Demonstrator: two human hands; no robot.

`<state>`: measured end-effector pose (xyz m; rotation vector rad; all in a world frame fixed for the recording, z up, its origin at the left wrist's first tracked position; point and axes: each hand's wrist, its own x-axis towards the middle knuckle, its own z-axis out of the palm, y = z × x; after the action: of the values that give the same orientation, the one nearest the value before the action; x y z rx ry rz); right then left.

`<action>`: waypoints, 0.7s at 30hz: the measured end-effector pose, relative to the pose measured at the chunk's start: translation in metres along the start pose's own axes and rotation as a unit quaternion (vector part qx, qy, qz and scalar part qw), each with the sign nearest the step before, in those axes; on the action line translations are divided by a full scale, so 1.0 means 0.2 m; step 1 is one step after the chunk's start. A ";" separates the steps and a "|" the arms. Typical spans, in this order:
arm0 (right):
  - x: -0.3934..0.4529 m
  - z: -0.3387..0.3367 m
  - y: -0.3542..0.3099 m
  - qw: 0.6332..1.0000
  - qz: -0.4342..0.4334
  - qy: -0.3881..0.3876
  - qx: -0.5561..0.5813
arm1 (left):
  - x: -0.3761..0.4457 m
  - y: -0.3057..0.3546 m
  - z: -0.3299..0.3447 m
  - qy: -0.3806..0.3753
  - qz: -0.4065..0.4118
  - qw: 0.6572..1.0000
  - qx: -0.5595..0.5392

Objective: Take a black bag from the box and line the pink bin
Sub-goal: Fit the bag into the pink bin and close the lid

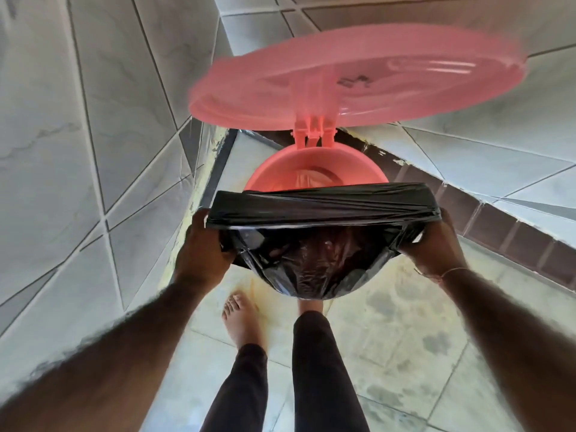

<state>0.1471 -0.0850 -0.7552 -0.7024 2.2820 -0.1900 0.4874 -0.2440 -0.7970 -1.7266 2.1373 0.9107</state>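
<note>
head | left hand fingers curled on the black bag at its left edge | right hand clamped on its right edge | bag mouth stretched over the near rim of the pink bin — far rim bare | lid raised, blurred — tiled floor below

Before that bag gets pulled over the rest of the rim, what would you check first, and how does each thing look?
1. Lid up and out of the way: ok.
2. Left hand gripping the black bag: ok.
3. Right hand gripping the bag's other side: ok.
4. Bag stretched over the near rim of the pink bin: ok.
5. Far rim covered: not ok, still bare pink.
6. Bag pushed down to the bottom: cannot tell.
</note>
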 end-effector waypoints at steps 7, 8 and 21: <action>0.16 -0.15 -0.08 0.996 0.001 -0.088 0.022 | 0.24 0.06 -0.25 -0.142 0.077 0.986 0.048; 0.18 -0.18 -0.11 0.992 0.011 -0.121 0.023 | 0.26 0.08 -0.29 -0.158 0.077 0.983 0.053; 0.26 -0.11 -0.47 0.971 0.158 -0.146 0.108 | 0.37 0.60 -0.35 -0.027 0.053 0.997 -0.043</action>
<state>0.1424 -0.1932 -0.7386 -0.2290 2.0178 -0.1681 0.3668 -0.3321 -0.7454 -1.6195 2.2037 1.0787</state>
